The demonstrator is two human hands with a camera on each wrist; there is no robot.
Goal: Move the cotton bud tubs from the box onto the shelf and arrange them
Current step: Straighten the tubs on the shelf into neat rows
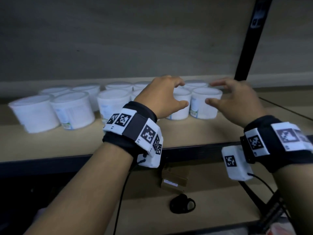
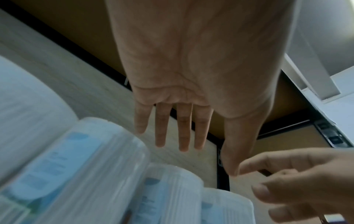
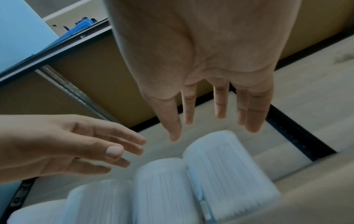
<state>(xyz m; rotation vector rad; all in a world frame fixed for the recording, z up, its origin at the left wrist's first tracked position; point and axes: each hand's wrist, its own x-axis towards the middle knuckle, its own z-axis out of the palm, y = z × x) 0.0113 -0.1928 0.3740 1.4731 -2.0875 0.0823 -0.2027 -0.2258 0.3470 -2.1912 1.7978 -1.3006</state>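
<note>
Several white cotton bud tubs stand in two rows on the wooden shelf point(image 1: 67, 145). My left hand point(image 1: 183, 93) hovers with spread fingers over a front tub point(image 1: 181, 106) near the right end. My right hand point(image 1: 210, 92) hovers, also spread, over the rightmost front tub point(image 1: 205, 104). Neither hand grips anything. In the left wrist view my left hand point(image 2: 201, 151) shows straight fingers above blurred tubs point(image 2: 76, 174), with the right hand point(image 2: 296, 181) beside it. The right wrist view shows my right hand point(image 3: 201, 128) above a tub point(image 3: 226, 166) and the left hand point(image 3: 76, 145) nearby. The box is out of view.
A black upright post point(image 1: 250, 39) stands at the shelf's right end, behind my right hand. The shelf's front strip is bare wood. On the lower shelf lie a small cardboard carton point(image 1: 174, 180) and a black object point(image 1: 183, 203). Cables hang from both wrist units.
</note>
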